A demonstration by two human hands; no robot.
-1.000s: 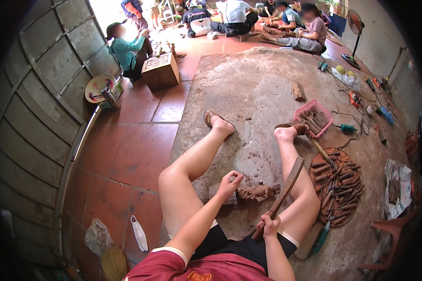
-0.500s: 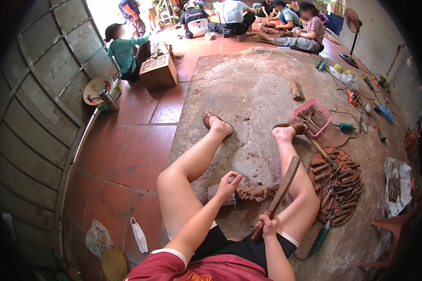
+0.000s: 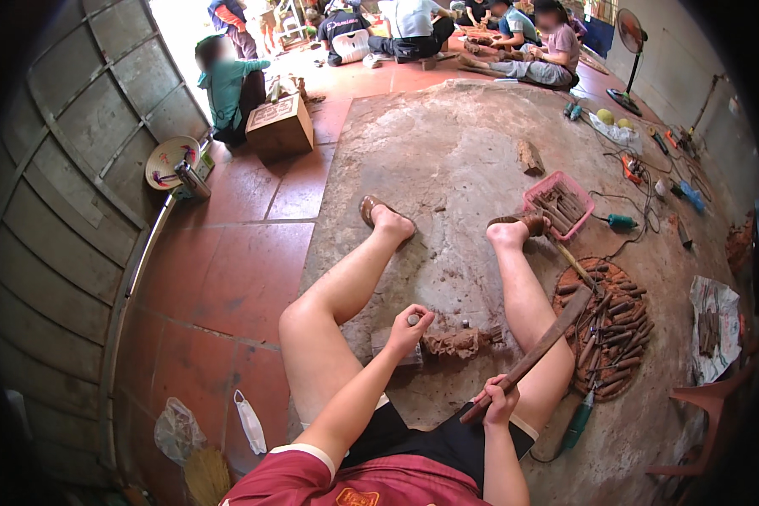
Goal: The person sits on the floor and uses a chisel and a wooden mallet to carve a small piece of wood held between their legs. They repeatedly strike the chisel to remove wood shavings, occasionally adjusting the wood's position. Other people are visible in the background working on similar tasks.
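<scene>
My left hand [image 3: 408, 332] is closed in a fist around an upright chisel [image 3: 412, 320]; only its round top end shows above the fingers, and the blade is hidden. Directly beside that fist, between my legs, lies a rough, carved brown piece of wood [image 3: 457, 342]. In my right hand [image 3: 499, 399] is the lower end of a long, flat wooden bat [image 3: 541, 349]. It slants up to the right over my right thigh, apart from the chisel and the carving.
On my right, a round mat [image 3: 567, 325] bears several carving tools. Beyond my right foot stands a pink basket [image 3: 589, 206] of tools. Cords and power tools [image 3: 622, 221] lie along the right wall. A wooden box [image 3: 280, 131] and several seated people are farther off.
The wooden bat has swung to the right and tilted lower, away from the chisel. My right hand has shifted slightly right and up. My left hand keeps its grip beside the carving.
</scene>
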